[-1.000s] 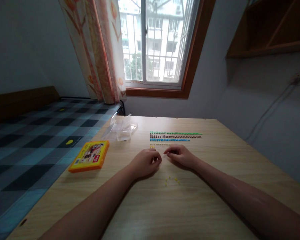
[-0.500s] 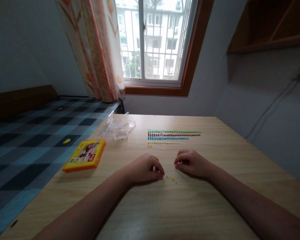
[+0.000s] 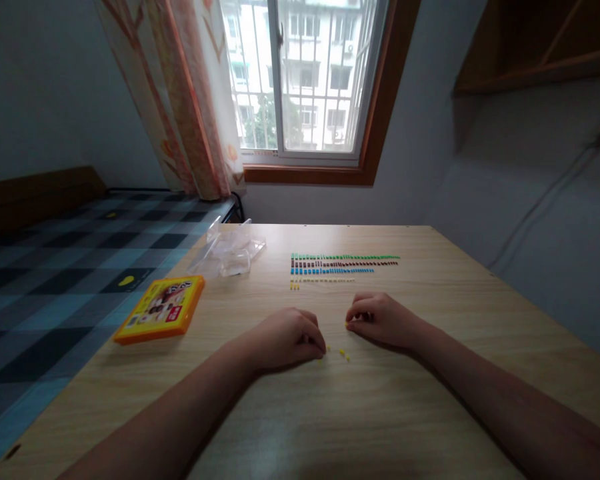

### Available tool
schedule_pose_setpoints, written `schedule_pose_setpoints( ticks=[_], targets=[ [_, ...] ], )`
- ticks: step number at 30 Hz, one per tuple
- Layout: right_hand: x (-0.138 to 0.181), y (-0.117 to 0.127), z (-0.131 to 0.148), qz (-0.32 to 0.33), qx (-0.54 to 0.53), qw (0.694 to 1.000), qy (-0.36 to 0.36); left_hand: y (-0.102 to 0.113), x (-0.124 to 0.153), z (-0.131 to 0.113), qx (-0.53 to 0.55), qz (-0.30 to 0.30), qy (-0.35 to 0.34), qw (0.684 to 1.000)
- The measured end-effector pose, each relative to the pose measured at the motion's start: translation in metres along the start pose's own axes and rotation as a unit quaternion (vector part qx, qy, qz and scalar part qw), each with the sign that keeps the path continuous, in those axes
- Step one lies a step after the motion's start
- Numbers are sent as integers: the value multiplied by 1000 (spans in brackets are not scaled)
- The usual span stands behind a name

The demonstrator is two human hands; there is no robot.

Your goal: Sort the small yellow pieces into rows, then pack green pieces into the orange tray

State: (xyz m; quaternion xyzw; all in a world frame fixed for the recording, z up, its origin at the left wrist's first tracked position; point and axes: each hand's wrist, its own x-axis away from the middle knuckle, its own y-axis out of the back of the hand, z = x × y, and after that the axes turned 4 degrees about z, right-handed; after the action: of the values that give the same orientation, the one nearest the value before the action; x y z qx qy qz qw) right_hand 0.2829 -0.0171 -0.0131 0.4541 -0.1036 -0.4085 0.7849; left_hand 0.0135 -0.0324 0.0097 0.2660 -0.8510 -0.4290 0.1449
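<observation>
My right hand [image 3: 380, 321] is closed in a pinch above the table, with a tiny yellow block [image 3: 347, 325] at its fingertips. My left hand [image 3: 295, 339] rests low on the wood, its thumb and fingers pressed together. Whatever lies between those fingertips is hidden. Right beside them is a loose yellow block [image 3: 329, 349], and another yellow piece [image 3: 320, 361] shows just below. A little to the right lie two more yellow pieces [image 3: 342, 351]. Beyond both hands, tiny blocks stand in rows: green [image 3: 345, 257], dark brown [image 3: 345, 265], blue [image 3: 330, 271], pale [image 3: 325, 281], and a short yellow row [image 3: 295, 287].
On the left of the wooden table [image 3: 280, 427] lies a yellow-orange box [image 3: 160, 310] with a printed lid. Clear plastic containers [image 3: 235, 257] sit behind it. A bed with a checked cover [image 3: 55, 280] adjoins the table's left side. A window [image 3: 315, 87] is ahead.
My left fingertips have closed over a spot where a yellow block showed before. My right hand keeps its pinch with little movement. The whole view has shifted slightly.
</observation>
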Motion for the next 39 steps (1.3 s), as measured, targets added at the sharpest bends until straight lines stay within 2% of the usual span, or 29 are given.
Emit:
schedule_pose_setpoints(
  ticks=[7, 12, 18, 24, 30, 39],
  targets=[
    [1, 0, 6, -17, -8, 999, 37, 2, -1, 1, -8, 4, 22, 1000],
    [4, -4, 18, -3, -33, 996, 78, 4, 0, 3, 10, 14, 40, 999],
    [6, -8, 26, -4, -8, 993, 115, 3, -1, 7, 28, 18, 49, 998],
    [4, -11, 28, 3, -30, 994, 108, 4, -1, 5, 27, 15, 43, 999],
    [4, -13, 24, 21, -17, 994, 107, 4, -1, 5, 23, 15, 42, 999],
    [0, -12, 22, 15, 18, 996, 88, 4, -1, 7, 32, 4, 47, 998]
  ],
)
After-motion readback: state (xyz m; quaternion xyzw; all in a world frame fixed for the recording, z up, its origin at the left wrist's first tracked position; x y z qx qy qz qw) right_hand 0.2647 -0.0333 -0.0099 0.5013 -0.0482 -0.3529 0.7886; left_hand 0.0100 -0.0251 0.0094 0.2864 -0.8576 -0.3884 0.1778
